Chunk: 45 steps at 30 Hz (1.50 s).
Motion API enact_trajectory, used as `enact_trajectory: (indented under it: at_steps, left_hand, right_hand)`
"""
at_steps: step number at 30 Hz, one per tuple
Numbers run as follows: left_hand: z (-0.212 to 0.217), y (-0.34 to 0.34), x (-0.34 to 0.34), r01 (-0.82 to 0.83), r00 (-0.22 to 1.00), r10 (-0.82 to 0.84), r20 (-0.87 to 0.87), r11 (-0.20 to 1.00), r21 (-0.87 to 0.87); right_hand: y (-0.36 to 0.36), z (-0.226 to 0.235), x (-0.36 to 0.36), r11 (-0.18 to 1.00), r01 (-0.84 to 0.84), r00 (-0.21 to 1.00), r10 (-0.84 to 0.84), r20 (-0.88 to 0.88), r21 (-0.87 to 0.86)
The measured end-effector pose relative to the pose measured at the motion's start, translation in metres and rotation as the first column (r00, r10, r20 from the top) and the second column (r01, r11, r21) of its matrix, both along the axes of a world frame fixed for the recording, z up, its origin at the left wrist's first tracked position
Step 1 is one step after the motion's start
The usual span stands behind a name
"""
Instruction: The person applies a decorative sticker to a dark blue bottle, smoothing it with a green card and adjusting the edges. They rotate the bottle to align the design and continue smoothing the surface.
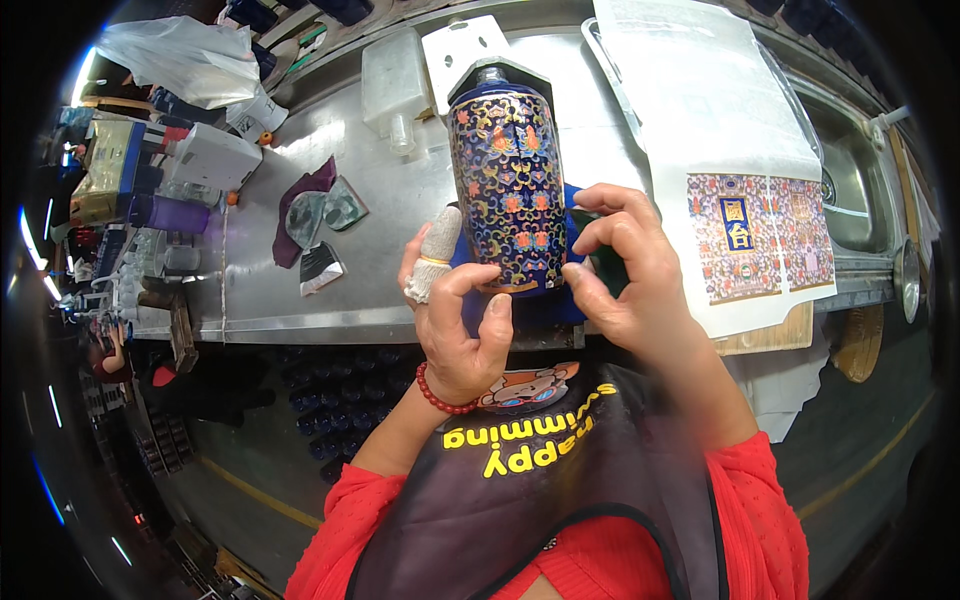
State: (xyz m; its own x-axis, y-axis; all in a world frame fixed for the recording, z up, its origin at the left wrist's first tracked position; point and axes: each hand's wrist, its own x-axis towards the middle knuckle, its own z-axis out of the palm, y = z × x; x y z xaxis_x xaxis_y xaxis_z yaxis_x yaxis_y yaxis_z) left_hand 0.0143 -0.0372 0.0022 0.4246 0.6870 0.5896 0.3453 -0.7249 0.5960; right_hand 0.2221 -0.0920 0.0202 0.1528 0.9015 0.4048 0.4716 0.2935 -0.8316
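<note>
A dark blue bottle-shaped vase [507, 175] with a dense gold, red and orange flower pattern is tilted away from me above a steel table. My left hand [452, 312], with a white wrapped index finger and a red bead bracelet, grips its base from below. My right hand [622, 270] touches the lower right side of the vase with curled fingers, over a blue cloth [572, 300] lying beneath.
A white sheet with two patterned decal panels [758, 236] lies on a wooden board at right, beside a steel sink [850, 170]. Dark rags and scraps [318, 215], a clear plastic container [395, 85], a plastic bag [185, 55] and boxes sit on the steel table [300, 300].
</note>
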Motion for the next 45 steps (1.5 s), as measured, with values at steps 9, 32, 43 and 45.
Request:
enact_trajectory:
  at_steps: [9,32,43,45]
  left_hand:
    - [-0.003,0.0,-0.003,0.026,1.0,-0.026,-0.002,1.0,-0.003]
    - [-0.003,0.0,-0.012,-0.029,0.987,0.067,-0.143,0.966,0.256]
    - [0.008,0.004,0.006,-0.018,0.992,0.035,-0.122,0.991,0.133]
    - [0.011,0.005,0.006,-0.014,0.992,0.03,-0.124,0.992,0.125]
  right_hand:
    - [-0.023,0.016,0.005,0.975,-0.141,0.956,0.088,-0.281,-0.174]
    - [-0.006,0.019,0.006,0.942,-0.201,0.96,0.135,-0.245,-0.268]
    - [0.008,0.028,0.006,0.956,-0.245,0.957,0.213,-0.196,-0.16]
    - [0.011,0.029,0.007,0.956,-0.254,0.955,0.223,-0.197,-0.15]
